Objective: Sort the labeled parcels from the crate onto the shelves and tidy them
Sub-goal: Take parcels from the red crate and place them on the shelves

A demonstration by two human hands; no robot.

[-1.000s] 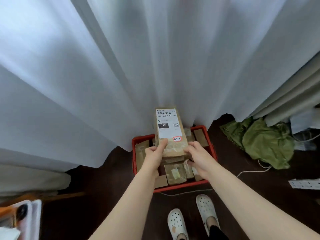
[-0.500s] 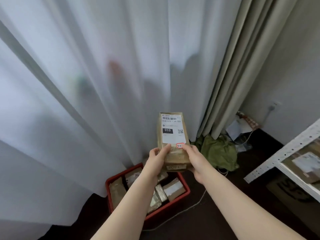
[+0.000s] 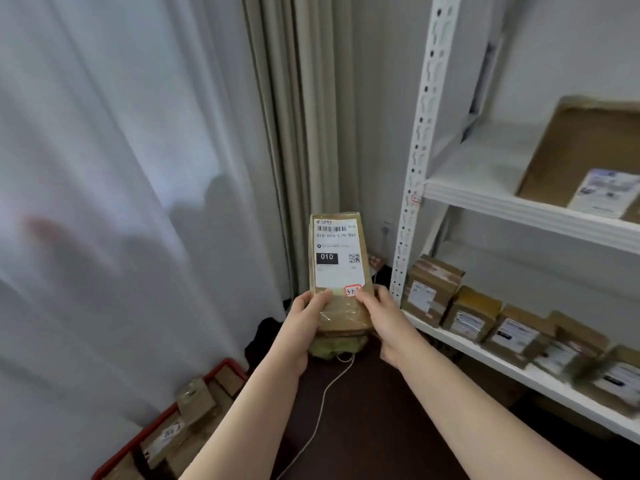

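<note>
I hold a tall brown parcel (image 3: pixel 337 258) upright in front of me; its white label reads 010 and a small red-edged sticker sits at the label's lower corner. My left hand (image 3: pixel 304 317) grips its lower left edge and my right hand (image 3: pixel 381 313) grips its lower right edge. The red crate (image 3: pixel 221 370) with several brown parcels lies on the floor at the lower left, partly cut off by the frame. The white metal shelves (image 3: pixel 519 206) stand to the right of the parcel.
A row of several labeled parcels (image 3: pixel 474 315) stands on the lower shelf, and a large carton (image 3: pixel 585 147) lies on the upper one. White sheer curtain (image 3: pixel 121 202) fills the left, a beige drape (image 3: pixel 294 133) hangs behind. A white cable (image 3: pixel 322 403) crosses the dark floor.
The view has swung right and up from the crate to the shelves. The parcel, held in both hands, has risen away from the crate, which now sits at the lower left.
</note>
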